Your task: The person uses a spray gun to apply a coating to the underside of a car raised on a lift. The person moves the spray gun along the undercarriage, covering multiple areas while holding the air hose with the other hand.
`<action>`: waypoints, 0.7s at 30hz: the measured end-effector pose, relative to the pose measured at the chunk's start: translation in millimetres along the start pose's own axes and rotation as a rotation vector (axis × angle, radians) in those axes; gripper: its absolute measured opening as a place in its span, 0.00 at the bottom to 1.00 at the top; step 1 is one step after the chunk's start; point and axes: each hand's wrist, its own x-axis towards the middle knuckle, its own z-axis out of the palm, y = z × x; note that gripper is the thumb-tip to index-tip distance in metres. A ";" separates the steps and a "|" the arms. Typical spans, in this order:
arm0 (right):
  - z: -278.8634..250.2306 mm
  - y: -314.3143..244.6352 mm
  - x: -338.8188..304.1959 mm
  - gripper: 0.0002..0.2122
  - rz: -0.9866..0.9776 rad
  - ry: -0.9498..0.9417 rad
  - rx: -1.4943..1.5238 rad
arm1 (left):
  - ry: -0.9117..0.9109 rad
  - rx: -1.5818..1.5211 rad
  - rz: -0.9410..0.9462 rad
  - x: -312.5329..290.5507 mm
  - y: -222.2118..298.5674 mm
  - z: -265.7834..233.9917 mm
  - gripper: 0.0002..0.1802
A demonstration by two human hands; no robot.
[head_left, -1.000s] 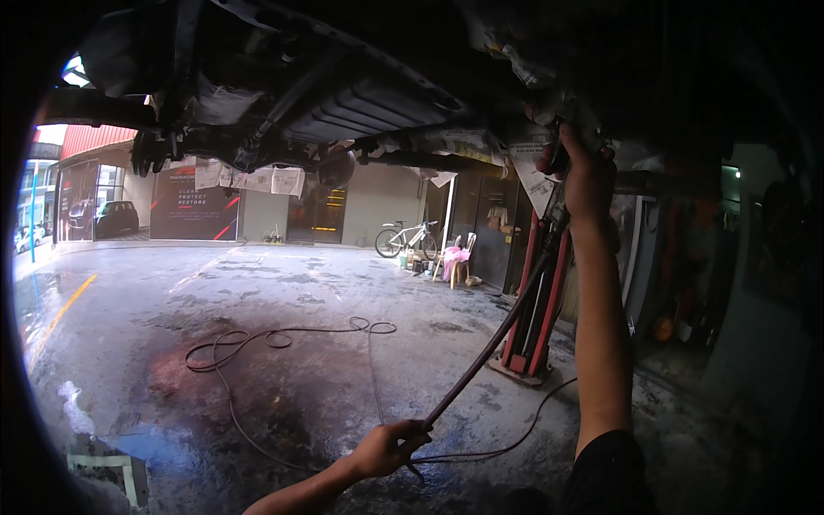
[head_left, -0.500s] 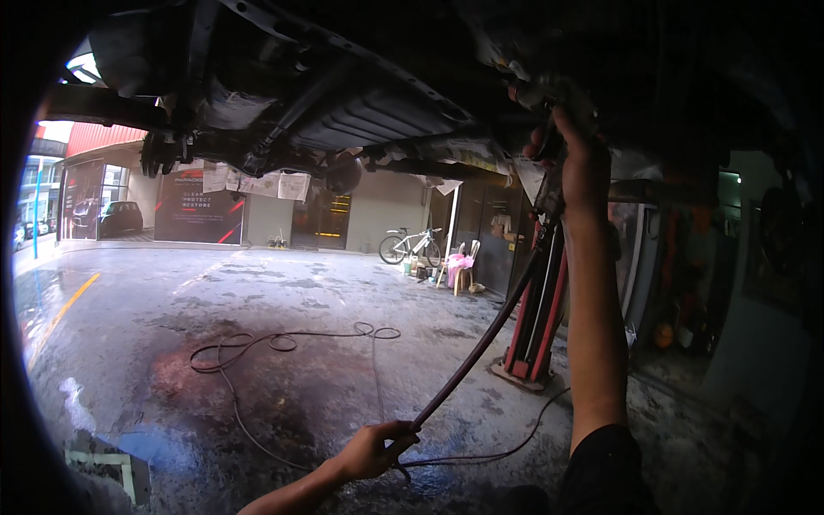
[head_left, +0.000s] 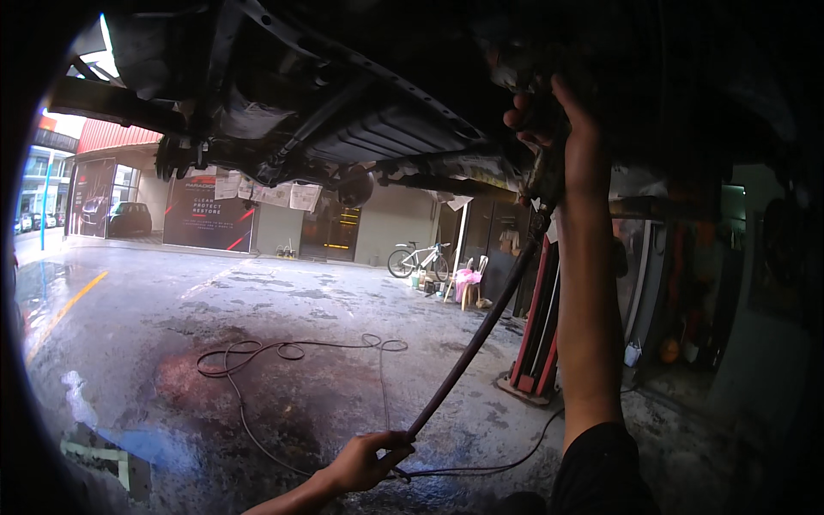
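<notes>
My right hand (head_left: 566, 129) is raised at the upper right and wrapped round the grip (head_left: 539, 180) of a dark, hose-fed tool shaped like a spray gun. Shadow hides its front end close beneath the car underbody (head_left: 378, 129). A thick dark hose (head_left: 475, 343) slants down from the bottom of that grip. Lower down, my left hand (head_left: 365, 459) pinches the hose between thumb and fingers, with the forearm coming in from the lower edge. The thinner line (head_left: 257, 433) curls in loops over the wet floor beyond my left hand.
Behind my right forearm stands a red and black lift post (head_left: 536, 343). Paper sheets (head_left: 305, 196) hang along the car's far side. Across the stained floor (head_left: 326, 296) are a bicycle (head_left: 418, 260), a chair with pink cloth (head_left: 469, 279) and a dark wall banner (head_left: 209, 210).
The view has shifted slightly, so the floor and lift post sit lower in the picture. My right hand has tilted the tool a little. Both hands keep their hold.
</notes>
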 end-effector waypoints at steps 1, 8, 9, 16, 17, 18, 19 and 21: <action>1.7 -0.5 2.2 0.17 -0.040 -0.045 0.009 | 0.011 -0.009 0.013 -1.2 1.6 -1.3 0.14; -4.3 4.2 15.3 0.17 -0.002 -0.006 -0.090 | -0.004 -0.023 -0.038 -4.8 11.2 -4.9 0.14; -6.6 5.8 15.8 0.17 -0.013 -0.002 -0.110 | -0.016 -0.032 -0.059 -4.6 11.7 -4.2 0.14; -17.2 10.4 17.7 0.16 -0.015 -0.007 -0.223 | -0.014 -0.032 0.008 -1.0 12.4 -5.9 0.15; -16.2 10.4 19.5 0.16 0.002 0.008 -0.208 | -0.011 -0.039 -0.003 -0.6 13.2 -7.4 0.15; -14.0 10.4 21.6 0.16 0.009 0.022 -0.198 | -0.008 -0.046 -0.013 -0.6 14.4 -9.0 0.15; -12.0 10.1 23.1 0.16 0.029 0.042 -0.188 | -0.004 -0.043 -0.013 -0.4 15.6 -10.5 0.15; -8.6 7.9 26.4 0.16 0.005 -0.001 -0.153 | 0.007 -0.028 -0.013 -0.9 18.3 -13.3 0.15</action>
